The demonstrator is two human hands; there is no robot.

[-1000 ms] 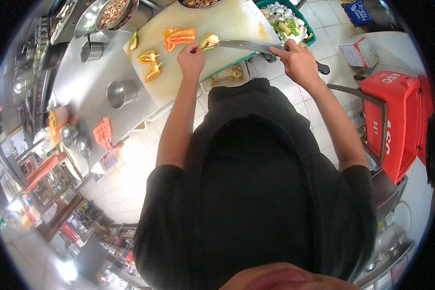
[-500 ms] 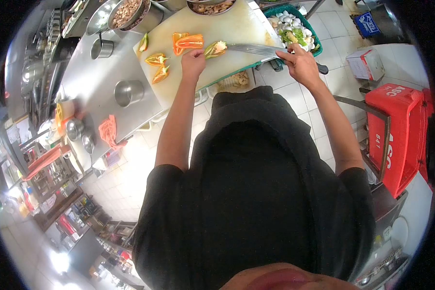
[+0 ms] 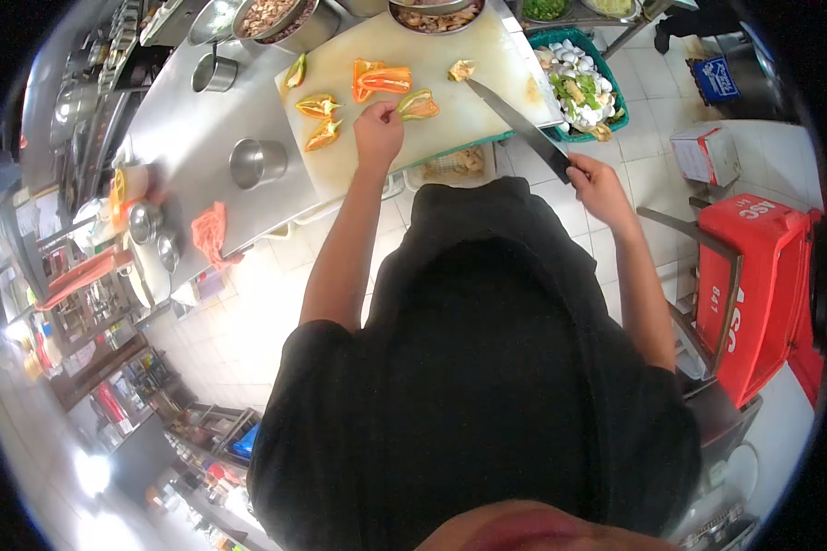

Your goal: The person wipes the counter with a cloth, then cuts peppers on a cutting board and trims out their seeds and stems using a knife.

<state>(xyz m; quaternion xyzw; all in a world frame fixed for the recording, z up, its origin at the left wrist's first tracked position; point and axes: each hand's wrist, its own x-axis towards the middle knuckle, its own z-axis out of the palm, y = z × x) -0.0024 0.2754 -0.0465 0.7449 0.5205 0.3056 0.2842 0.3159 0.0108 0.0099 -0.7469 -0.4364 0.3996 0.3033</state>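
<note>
My left hand (image 3: 379,134) is closed at the left end of a green-orange pepper piece (image 3: 418,105) on the cutting board (image 3: 450,121). My right hand (image 3: 601,188) is wrapped round the handle of a large knife (image 3: 524,127), whose blade points up and left. Near the blade's tip lies a small pale pepper core (image 3: 461,70). Orange pepper pieces (image 3: 381,81) rest just above my left hand. Farther left are green-yellow pieces (image 3: 318,106), another piece (image 3: 323,136) and a narrow green one (image 3: 296,71).
A green basket of scraps and eggshells (image 3: 621,92) stands right of the board. Bowls of chopped food (image 3: 436,29) and a pot (image 3: 317,32) are behind. Metal cups (image 3: 257,163) and an orange cloth (image 3: 210,233) lie left; a red bin (image 3: 740,275) is at right.
The core has come apart from the pepper piece and lies farther up the board. My right hand has moved down and right, and the knife is now more steeply angled.
</note>
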